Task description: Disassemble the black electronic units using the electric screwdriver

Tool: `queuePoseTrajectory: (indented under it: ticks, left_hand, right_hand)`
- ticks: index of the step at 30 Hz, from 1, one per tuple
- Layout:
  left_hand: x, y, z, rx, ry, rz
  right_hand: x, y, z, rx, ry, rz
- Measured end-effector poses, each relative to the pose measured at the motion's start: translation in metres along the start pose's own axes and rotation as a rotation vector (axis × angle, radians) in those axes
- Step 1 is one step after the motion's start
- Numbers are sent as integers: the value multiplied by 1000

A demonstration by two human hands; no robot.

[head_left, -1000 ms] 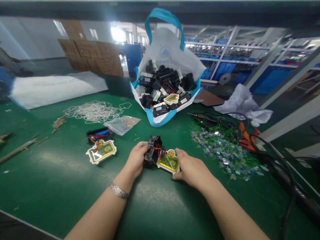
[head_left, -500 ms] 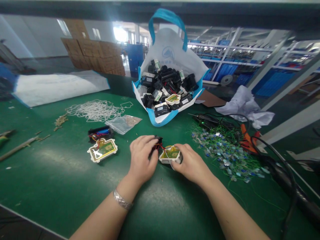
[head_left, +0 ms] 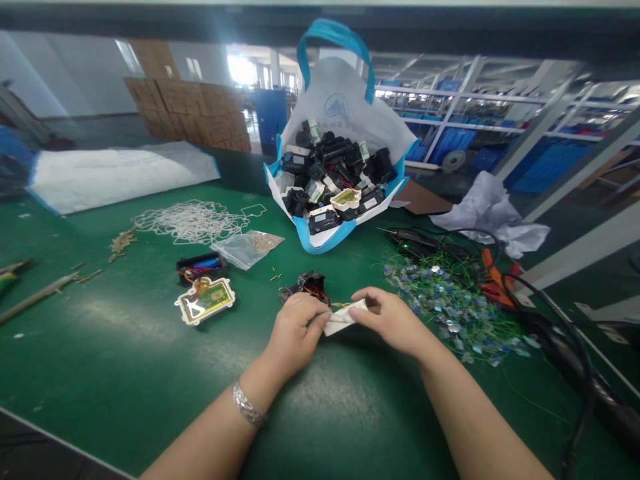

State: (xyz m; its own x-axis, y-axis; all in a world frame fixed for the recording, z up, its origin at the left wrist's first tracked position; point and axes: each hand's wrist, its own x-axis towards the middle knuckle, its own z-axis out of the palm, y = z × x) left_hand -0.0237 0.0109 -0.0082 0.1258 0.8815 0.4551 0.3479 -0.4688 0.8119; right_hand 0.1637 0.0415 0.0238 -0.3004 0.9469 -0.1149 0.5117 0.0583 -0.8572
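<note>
Both my hands hold a white plastic housing (head_left: 341,321), tilted up so its outer side faces me. My left hand (head_left: 296,327) pinches its left end, and my right hand (head_left: 387,317) grips the right end between thumb and fingers. Just behind my left hand lies a black housing (head_left: 311,285) with red and yellow wires that run toward the white one. To the left rests another opened unit: a white housing with a circuit board (head_left: 213,298) in front of a black housing holding a blue cell (head_left: 203,265).
A white and blue bag (head_left: 333,243) full of black and white units stands behind. White rubber rings (head_left: 195,221), a plastic bag of small screws (head_left: 250,248) and a rolled white sheet (head_left: 125,173) lie left. Green-wired pieces (head_left: 455,307), a soldering iron (head_left: 407,241) and cables lie right.
The white housing has been tipped up, hiding its circuit board. My left hand has let go of the black housing and moved right and nearer, onto the white housing.
</note>
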Motion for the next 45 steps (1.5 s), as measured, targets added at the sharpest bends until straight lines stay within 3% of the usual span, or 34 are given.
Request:
queuePoseTrajectory:
  ticks: [3, 7, 12, 14, 17, 21, 23, 27, 30, 34, 38, 40, 42, 43, 45]
  left_hand:
    - [1, 0, -1, 102, 49, 32]
    - [0, 2, -1, 197, 42, 111]
    - [-2, 1, 2, 366, -228, 191]
    - [-2, -2, 3, 418, -284, 159]
    - [-3, -4, 2, 444, -275, 90]
    - [-2, 4, -5, 439, -274, 28]
    - [-3, 14, -9, 397, -354, -24]
    - [-9, 41, -23, 252, -634, -160]
    - [-8, 61, -45, 259, -696, -251]
    - [27, 66, -98, 487, -593, -334]
    - [82, 39, -158, 945, -334, -447]
    - [98, 27, -174, 1167, -113, -431]
    - [100, 22, -172, 1250, 54, -382]
    - [96, 23, -163, 1211, 76, -359]
    - [80, 30, -133, 986, -7, -323]
  right_hand:
    - [3, 4, -3, 315, -33, 129]
    - [5, 8, 0, 463, -13, 243]
    - [11, 20, 0, 667, 6, 354]
    - [14, 23, -2, 753, -28, 360]
    - [16, 26, -6, 865, -68, 343]
    - [17, 26, -8, 979, -31, 300]
    - [18, 25, -9, 1009, -2, 298]
    - [20, 28, -12, 963, 26, 314]
    - [19, 34, -14, 883, 15, 309]
    - [16, 41, -14, 765, -41, 273]
    - [13, 42, -15, 656, -119, 208]
    - [13, 41, -16, 604, -146, 187]
    - [12, 41, -18, 559, -162, 176]
    - [12, 41, -18, 539, -167, 173]
    - [12, 41, -19, 503, -179, 168]
